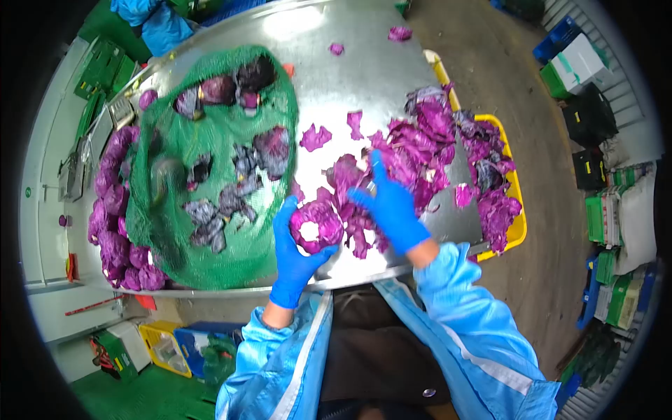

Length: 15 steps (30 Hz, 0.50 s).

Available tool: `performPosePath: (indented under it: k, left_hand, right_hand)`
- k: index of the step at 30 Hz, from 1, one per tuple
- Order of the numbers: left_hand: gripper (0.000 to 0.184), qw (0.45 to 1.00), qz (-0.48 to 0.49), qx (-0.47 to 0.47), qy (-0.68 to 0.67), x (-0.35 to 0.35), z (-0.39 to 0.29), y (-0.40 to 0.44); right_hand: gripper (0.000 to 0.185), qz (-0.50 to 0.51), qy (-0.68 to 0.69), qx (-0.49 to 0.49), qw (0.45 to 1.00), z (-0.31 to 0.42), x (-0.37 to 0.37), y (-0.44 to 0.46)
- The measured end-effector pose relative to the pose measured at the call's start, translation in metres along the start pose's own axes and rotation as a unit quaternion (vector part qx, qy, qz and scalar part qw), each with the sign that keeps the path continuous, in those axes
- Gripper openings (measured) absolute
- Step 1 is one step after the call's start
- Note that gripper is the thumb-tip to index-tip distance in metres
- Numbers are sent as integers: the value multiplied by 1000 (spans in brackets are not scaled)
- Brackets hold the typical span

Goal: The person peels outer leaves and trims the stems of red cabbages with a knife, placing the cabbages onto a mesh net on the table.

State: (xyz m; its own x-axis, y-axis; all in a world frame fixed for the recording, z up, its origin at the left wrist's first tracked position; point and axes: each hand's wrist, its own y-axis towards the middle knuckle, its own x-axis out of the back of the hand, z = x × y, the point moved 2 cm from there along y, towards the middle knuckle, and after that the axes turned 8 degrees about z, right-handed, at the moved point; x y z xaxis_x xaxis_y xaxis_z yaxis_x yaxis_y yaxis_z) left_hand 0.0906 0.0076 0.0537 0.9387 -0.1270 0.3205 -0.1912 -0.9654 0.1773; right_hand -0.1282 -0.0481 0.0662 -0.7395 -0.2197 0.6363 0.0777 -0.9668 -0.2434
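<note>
My left hand [297, 259], in a blue glove, is closed around a red cabbage [316, 226] whose pale cut base faces up, near the front edge of the metal table [378, 70]. To its right, my right hand [392, 210], also gloved, lies over loose purple leaves [413, 150] with some fingers stretched out. Something small shows between thumb and fingers, too unclear to name. A green mesh sack [266, 245] spreads over the table's left half, with dark, wilted leaves [210, 213] and several dark cabbages [218, 90] on it.
Whole red cabbages [115, 199] are piled along the table's left end. A yellow crate [516, 210] full of leaves stands at the right edge. Crates and boxes [581, 66] line the right wall. Across the table, a person in blue sleeves [161, 28] is partly visible.
</note>
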Motion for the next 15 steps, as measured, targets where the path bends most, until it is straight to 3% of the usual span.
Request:
performPosePath:
  k: [1,3,5,6,7,9,11,15]
  left_hand:
    - [102,999,20,7,-27,-1,4,4]
    - [106,996,81,-9,37,-2,10,9]
    - [109,990,137,17,17,-5,6,9]
    - [110,987,145,28,-60,-6,-5,12]
    - [108,986,169,-7,0,-5,-3,12]
    - [106,978,193,5,-79,-11,-5,8]
    - [101,973,222,4,-68,-13,-8,8]
    - [104,969,238,-11,-68,-8,-30,13]
  right_hand:
    - [87,-23,52,127,990,13,-5,-11]
    - [81,136,67,123,981,47,-1,-24]
    - [71,157,34,147,976,42,-8,-20]
    - [66,140,6,135,981,43,-3,-17]
    - [61,124,-22,122,985,42,2,-15]
    - [54,35,-96,196,975,36,-4,-9]
    - [51,59,-155,188,968,34,-1,-8]
    - [49,7,-119,220,968,5,-9,-4]
